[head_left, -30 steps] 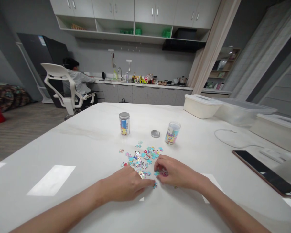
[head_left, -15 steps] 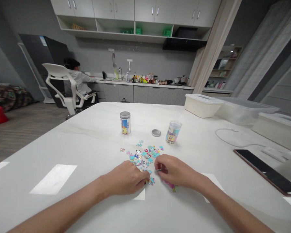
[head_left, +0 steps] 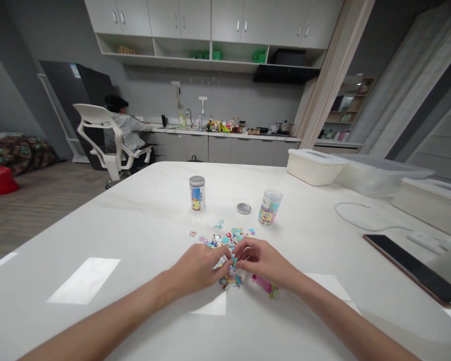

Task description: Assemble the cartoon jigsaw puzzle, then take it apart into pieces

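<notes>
Small colourful jigsaw puzzle pieces [head_left: 218, 240] lie in a loose pile on the white table [head_left: 143, 200]. My left hand [head_left: 201, 265] is closed, thumb and forefinger pinching a pale puzzle piece [head_left: 221, 261] at the near side of the pile. Facing it, my right hand [head_left: 265, 258] pinches a teal puzzle piece [head_left: 234, 260]; the fingertips of both hands almost meet. Below the right palm, a pink joined strip of pieces [head_left: 262, 284] rests on the table, partly covered by that hand. More pieces [head_left: 231, 282] lie just under the fingertips.
Beyond the pile stand a capped jar [head_left: 197, 193], a loose metal lid [head_left: 244, 208] and an uncapped clear jar [head_left: 270, 207]. On the right are a phone [head_left: 413, 265], a cable [head_left: 355, 223] and plastic boxes [head_left: 315, 166]. A person [head_left: 126, 130] sits at the far counter.
My right hand has moved left, bringing its piece up to my left hand. The left hand has lifted slightly, a piece now showing in its pinch. The pink strip is more exposed.
</notes>
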Demonstrator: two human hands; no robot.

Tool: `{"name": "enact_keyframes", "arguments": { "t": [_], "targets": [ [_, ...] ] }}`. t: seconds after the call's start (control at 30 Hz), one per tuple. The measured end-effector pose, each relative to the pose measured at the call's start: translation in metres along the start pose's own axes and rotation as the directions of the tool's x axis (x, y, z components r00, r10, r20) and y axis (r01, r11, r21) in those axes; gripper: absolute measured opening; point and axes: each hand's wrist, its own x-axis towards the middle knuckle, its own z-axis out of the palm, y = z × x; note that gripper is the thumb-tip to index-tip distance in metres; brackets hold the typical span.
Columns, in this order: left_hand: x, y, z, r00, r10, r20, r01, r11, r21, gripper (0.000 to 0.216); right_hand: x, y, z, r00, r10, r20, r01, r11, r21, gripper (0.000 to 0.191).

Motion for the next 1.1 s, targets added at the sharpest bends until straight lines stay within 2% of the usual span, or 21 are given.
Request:
{"name": "enact_keyframes", "arguments": {
  "t": [0.17, 0.27, 0.33, 0.43, 0.5, 0.6, 0.73, 0.8, 0.9, 0.97, 1.1],
  "targets": [
    [0.003, -0.002, -0.009, 0.995, -0.097, 0.011, 0.098, 0.989, -0.115, 0.021, 0.002, -0.001, -0.001, 0.996, -0.01, -0.088, 0.003, 0.997, -0.082, 0.009],
    [0.007, -0.011, -0.022, 0.975, -0.221, 0.034, 0.223, 0.951, -0.213, 0.021, 0.003, 0.002, -0.007, 0.984, -0.042, -0.171, 0.001, 0.972, -0.233, 0.007],
    [0.008, -0.022, -0.031, 0.953, -0.29, 0.087, 0.302, 0.928, -0.216, 0.021, 0.004, 0.006, -0.013, 0.969, -0.105, -0.222, 0.016, 0.928, -0.371, 0.009],
    [0.01, -0.039, -0.039, 0.935, -0.329, 0.13, 0.342, 0.936, -0.088, 0.022, 0.003, 0.012, -0.02, 0.945, -0.206, -0.255, 0.023, 0.817, -0.576, 0.013],
    [0.01, -0.05, -0.039, 0.922, -0.351, 0.166, 0.36, 0.933, -0.028, 0.024, 0.003, 0.015, -0.023, 0.932, -0.235, -0.275, -0.001, 0.759, -0.651, 0.016],
    [0.011, -0.063, -0.035, 0.908, -0.381, 0.175, 0.373, 0.925, 0.076, 0.024, 0.003, 0.022, -0.023, 0.928, -0.221, -0.301, -0.058, 0.712, -0.699, 0.021],
    [0.01, -0.076, -0.036, 0.897, -0.434, 0.085, 0.404, 0.882, 0.243, 0.029, 0.004, 0.028, -0.019, 0.95, -0.147, -0.274, -0.112, 0.661, -0.742, 0.036],
    [0.007, -0.081, -0.041, 0.906, -0.414, 0.094, 0.36, 0.867, 0.343, 0.034, 0.003, 0.028, -0.018, 0.967, -0.12, -0.224, -0.099, 0.635, -0.766, 0.042],
    [0.003, -0.087, -0.05, 0.935, -0.261, 0.239, 0.15, 0.904, 0.4, 0.044, 0.003, 0.024, -0.018, 0.984, -0.124, -0.127, -0.025, 0.613, -0.79, 0.046],
    [0.0, -0.089, -0.054, 0.936, -0.192, 0.295, 0.061, 0.914, 0.401, 0.044, 0.002, 0.021, -0.018, 0.987, -0.139, -0.086, 0.018, 0.617, -0.787, 0.047],
    [-0.002, -0.089, -0.053, 0.931, -0.152, 0.333, 0.004, 0.915, 0.404, 0.04, -0.001, 0.016, -0.014, 0.987, -0.149, -0.06, 0.055, 0.665, -0.744, 0.048]
  ]
}}
